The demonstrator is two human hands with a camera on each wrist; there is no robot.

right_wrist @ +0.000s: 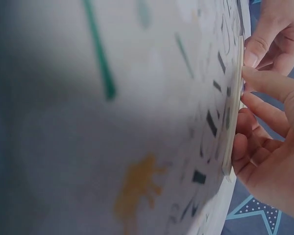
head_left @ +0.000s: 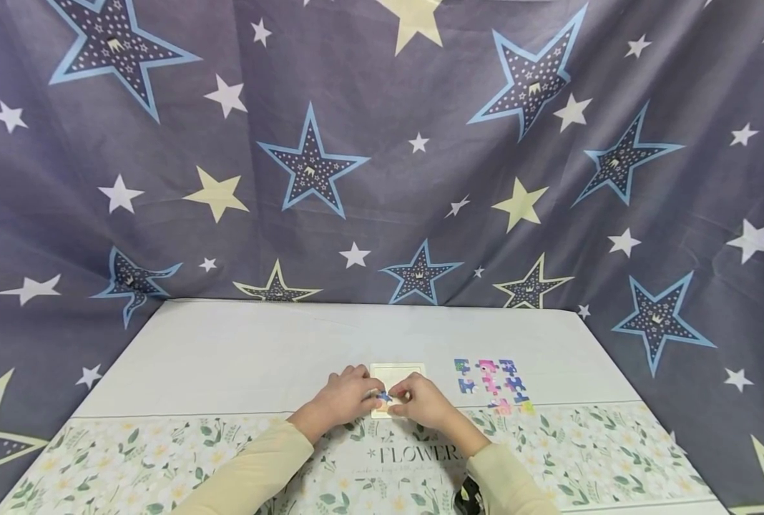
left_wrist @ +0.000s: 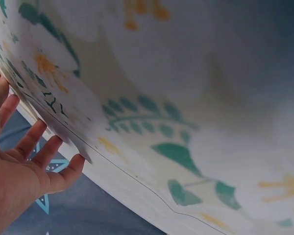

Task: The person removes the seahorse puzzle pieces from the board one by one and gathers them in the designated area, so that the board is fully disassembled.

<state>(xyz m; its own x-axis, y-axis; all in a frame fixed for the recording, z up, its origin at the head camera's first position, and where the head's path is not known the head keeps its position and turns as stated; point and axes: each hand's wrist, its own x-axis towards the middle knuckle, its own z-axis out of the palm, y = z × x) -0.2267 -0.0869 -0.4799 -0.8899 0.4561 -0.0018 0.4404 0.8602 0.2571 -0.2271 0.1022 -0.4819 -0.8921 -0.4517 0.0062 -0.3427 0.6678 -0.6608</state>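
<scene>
A small puzzle tray [head_left: 397, 370], pale with a raised rim, lies on the table. Over its lower left part is a blue puzzle piece [head_left: 384, 395]. My right hand [head_left: 423, 402] pinches this piece from the right between thumb and index finger; a sliver of it shows at the fingertips in the right wrist view. From the left, my left hand [head_left: 346, 395] reaches the tray's edge, its fingertips touching beside the piece. In the left wrist view the left hand [left_wrist: 24, 171] has its fingers spread and loosely bent. What lies under the fingertips is hidden.
Several loose puzzle pieces [head_left: 488, 379], blue, pink and yellow, lie right of the tray. The table's near part has a floral cover [head_left: 163, 458] with printed lettering. A dark object [head_left: 468, 495] is by the right forearm. A starry curtain [head_left: 382, 143] hangs behind.
</scene>
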